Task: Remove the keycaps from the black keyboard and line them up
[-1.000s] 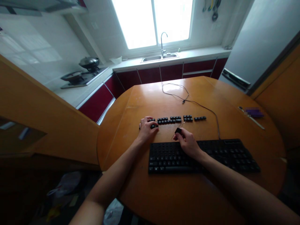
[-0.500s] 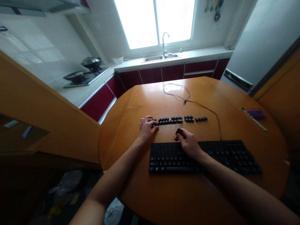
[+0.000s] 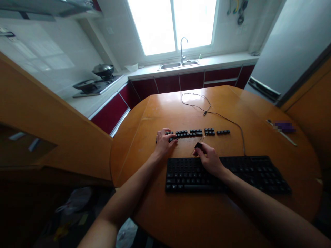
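Note:
My left hand [image 3: 163,142] is bent over the left end of a line of loose black keycaps [image 3: 182,134], its thumb and fingers around the keycaps there, partly hiding them. Between the fingers of my right hand [image 3: 210,156] is a keycap puller with a black handle [image 3: 198,145] and thin wire prongs; the prongs stick out above the table. Below that hand lies a black keyboard [image 3: 191,187], partly covered by the hand and forearm. Its upper left rows show bare key sockets, while the lower rows still carry caps.
The keyboard's cable [image 3: 227,119] loops across the round wooden table [image 3: 160,113]. At the right lie a purple blurred item [image 3: 286,126] and a thin pale stick [image 3: 287,138]. Beyond are a sink [image 3: 169,65], a stove with pans [image 3: 88,86] and a fridge [image 3: 287,51].
The view has shifted slightly. Both hands keep nearly the same places, the left over the keycaps and the right holding the keycap puller.

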{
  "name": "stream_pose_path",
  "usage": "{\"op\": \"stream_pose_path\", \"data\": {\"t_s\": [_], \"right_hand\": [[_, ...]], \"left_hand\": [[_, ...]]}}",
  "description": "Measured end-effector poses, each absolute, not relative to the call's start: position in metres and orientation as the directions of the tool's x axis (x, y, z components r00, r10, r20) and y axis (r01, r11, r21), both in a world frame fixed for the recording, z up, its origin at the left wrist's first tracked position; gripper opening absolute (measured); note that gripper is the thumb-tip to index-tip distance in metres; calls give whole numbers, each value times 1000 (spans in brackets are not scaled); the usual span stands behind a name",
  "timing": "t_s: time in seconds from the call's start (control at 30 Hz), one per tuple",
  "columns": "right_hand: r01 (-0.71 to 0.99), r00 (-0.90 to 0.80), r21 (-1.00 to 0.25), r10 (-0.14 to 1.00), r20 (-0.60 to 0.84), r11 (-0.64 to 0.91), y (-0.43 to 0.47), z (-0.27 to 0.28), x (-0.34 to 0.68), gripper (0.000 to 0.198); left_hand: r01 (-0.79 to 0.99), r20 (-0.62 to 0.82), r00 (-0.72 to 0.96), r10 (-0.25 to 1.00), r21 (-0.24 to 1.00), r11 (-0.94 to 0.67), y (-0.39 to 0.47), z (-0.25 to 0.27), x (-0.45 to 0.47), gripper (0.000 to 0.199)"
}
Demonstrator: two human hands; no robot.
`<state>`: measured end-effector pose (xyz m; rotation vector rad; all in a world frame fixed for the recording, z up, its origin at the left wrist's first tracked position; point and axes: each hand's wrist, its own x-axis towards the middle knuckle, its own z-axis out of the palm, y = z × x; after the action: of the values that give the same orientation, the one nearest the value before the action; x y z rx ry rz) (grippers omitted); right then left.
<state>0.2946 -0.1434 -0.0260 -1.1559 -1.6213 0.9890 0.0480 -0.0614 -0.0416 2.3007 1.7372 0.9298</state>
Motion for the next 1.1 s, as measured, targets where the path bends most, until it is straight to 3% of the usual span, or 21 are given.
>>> {"op": "stream_pose_path", "data": {"t_s": [0.17,0.8,1.1], "right_hand": [[250,-180,-936,962,206,248,-143,-26,295,20],[244,-190,-943,964,184,228,-143,-29,295,20],[245,-193,-941,963,189,233,-143,-26,295,20]], "left_hand": [[838,407,142,903,436,-328,-63,-44,51,10],[831,369,107,923,477,-287,-66,-39,53,14],[873,323,135,937,409,-267,-62,-32,42,35]]}}
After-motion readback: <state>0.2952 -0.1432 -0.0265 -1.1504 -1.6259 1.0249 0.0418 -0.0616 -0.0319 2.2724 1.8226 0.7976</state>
